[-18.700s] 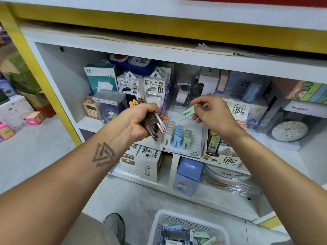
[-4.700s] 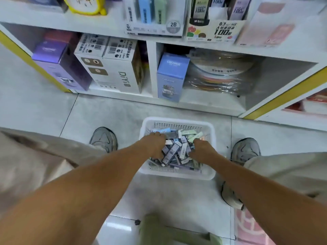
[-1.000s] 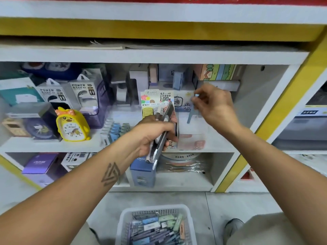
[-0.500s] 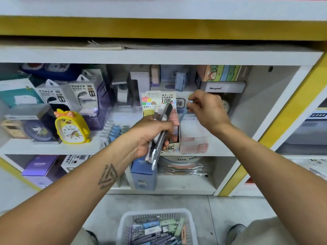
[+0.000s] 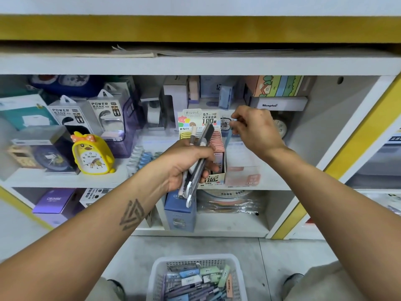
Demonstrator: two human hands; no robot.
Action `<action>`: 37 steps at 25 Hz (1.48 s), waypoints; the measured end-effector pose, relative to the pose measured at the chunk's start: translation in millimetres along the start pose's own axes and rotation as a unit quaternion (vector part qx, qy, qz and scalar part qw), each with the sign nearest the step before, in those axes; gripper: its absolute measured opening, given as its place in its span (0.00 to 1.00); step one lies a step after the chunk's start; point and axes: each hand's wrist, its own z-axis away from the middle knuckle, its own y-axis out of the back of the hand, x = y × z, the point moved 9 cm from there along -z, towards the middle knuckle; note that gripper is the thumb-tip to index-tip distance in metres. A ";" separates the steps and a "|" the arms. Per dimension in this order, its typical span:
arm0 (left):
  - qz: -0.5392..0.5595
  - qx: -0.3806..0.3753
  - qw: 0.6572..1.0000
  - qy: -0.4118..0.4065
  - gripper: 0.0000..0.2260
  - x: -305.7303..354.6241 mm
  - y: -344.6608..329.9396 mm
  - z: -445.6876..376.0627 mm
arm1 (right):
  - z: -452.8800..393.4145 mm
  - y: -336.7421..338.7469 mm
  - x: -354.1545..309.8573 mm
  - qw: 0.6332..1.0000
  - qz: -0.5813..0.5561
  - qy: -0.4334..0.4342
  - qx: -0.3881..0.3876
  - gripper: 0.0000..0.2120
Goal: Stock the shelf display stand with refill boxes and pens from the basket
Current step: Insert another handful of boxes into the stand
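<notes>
The left hand (image 5: 186,165) is curled round a bundle of pens and refill boxes (image 5: 198,157), holding them upright in front of the display stand (image 5: 213,179) on the middle shelf (image 5: 65,179). The bundle's lower ends stick out below the fist, its tops reach the stand's printed header. The right hand (image 5: 255,130) is raised just right of the stand, thumb and forefinger pinching a thin blue refill box (image 5: 229,135) that hangs down beside the stand's pink row; whether it touches the stand cannot be told. A pale pink box (image 5: 243,170) sits just right of the stand. On the floor below, between the person's feet, the white basket (image 5: 158,276) holds many more pens and refill boxes in blue, green, purple and orange. To the left on the shelf stand a yellow duck clock (image 5: 92,155) and two power bank packs (image 5: 86,118).
</notes>
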 end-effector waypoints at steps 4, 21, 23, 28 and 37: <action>-0.004 -0.002 1.000 0.002 0.13 -0.1 -1.4 0.6 | -0.6 1.3 1.2 1.000 0.000 0.003 -0.004 0.05; -0.004 -0.008 1.000 0.000 0.12 -1.3 -5.2 0.4 | -2.3 -15.6 -3.9 0.999 -0.016 0.025 -0.027 0.06; -0.005 -0.009 1.000 0.000 0.13 -1.9 -4.7 0.0 | -2.7 -24.5 -5.3 0.997 0.023 0.039 -0.058 0.09; 0.003 -0.015 1.000 -0.004 0.11 -1.5 -4.5 -1.5 | 10.3 -33.1 2.8 0.990 0.053 -0.006 -0.133 0.21; 0.043 -0.068 0.996 0.026 0.05 -7.0 -15.6 0.0 | 74.0 -32.4 3.0 0.925 0.103 -0.040 -0.365 0.21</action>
